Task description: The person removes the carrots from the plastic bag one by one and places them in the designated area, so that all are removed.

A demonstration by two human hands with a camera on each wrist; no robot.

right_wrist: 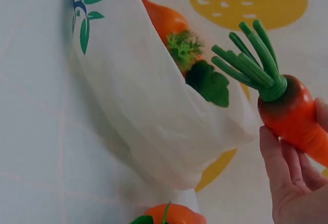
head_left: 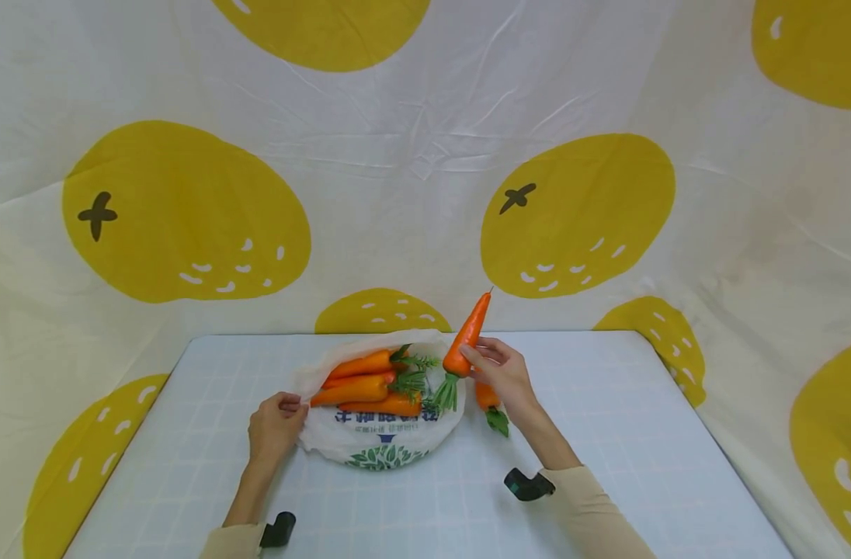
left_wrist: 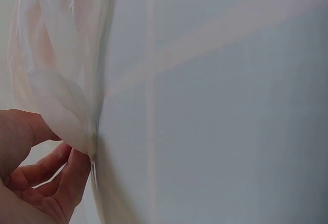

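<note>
A white plastic bag (head_left: pixel 369 435) with dark print and green leaves lies on the table, its mouth spread wide. Several carrots (head_left: pixel 356 390) with green tops rest inside. At the bag's left edge, my left hand (head_left: pixel 275 425) pinches the plastic between thumb and fingers; the left wrist view shows the gathered plastic (left_wrist: pixel 61 101) there. My right hand (head_left: pixel 504 376) holds a carrot (head_left: pixel 470 334) with cut green stems, tip pointing up and away, stems hanging by the bag's right rim. Partly hidden behind that hand, another carrot (head_left: pixel 488 397) with a leafy top lies on the table.
The table (head_left: pixel 607 435) has a pale blue checked cover. Behind it hangs a white cloth (head_left: pixel 397 202) with large yellow fruit prints. A black wrist camera (head_left: pixel 279 530) sits on the left sleeve and another black camera (head_left: pixel 529 485) on the right.
</note>
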